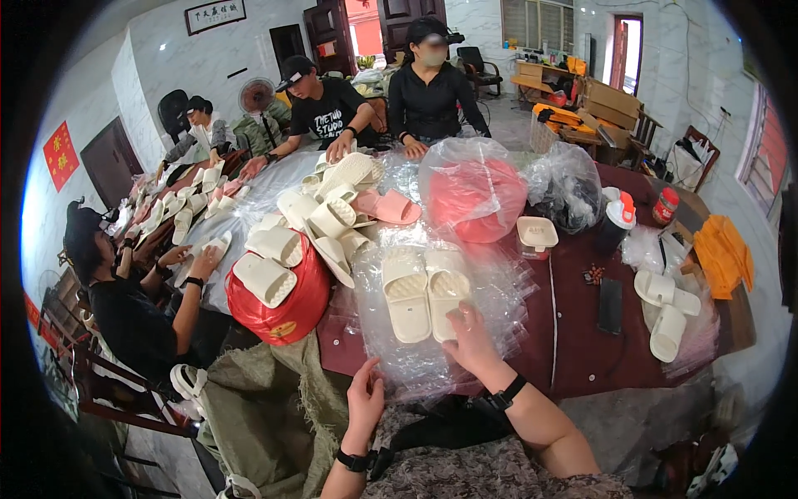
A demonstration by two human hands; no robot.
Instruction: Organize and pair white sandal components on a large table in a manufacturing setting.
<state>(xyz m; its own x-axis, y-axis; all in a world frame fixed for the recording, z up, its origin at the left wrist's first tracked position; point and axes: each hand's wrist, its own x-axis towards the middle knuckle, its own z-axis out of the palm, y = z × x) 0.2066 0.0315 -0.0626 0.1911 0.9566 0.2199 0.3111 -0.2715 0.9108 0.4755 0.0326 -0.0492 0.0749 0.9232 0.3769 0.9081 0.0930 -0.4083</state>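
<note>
Two cream slides (406, 303): side by side on clear bags (501, 312), apparently as a matched pair
Right hand (475, 339): at one heel, fingers' grip unclear
Left hand (366, 399): by bag edge, likewise unclear

This is probably a workshop: piled slippers (331, 216), plastic bags (500, 293).

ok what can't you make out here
In the head view:
Contents of the red bag: hidden by its plastic and the slippers on top.
Dark contents of the clear bag: blurred by crumpled plastic.
Near end of one laid-out slipper: partly covered by the right hand.
Reddish cluster on the table: too small to identify.
</note>
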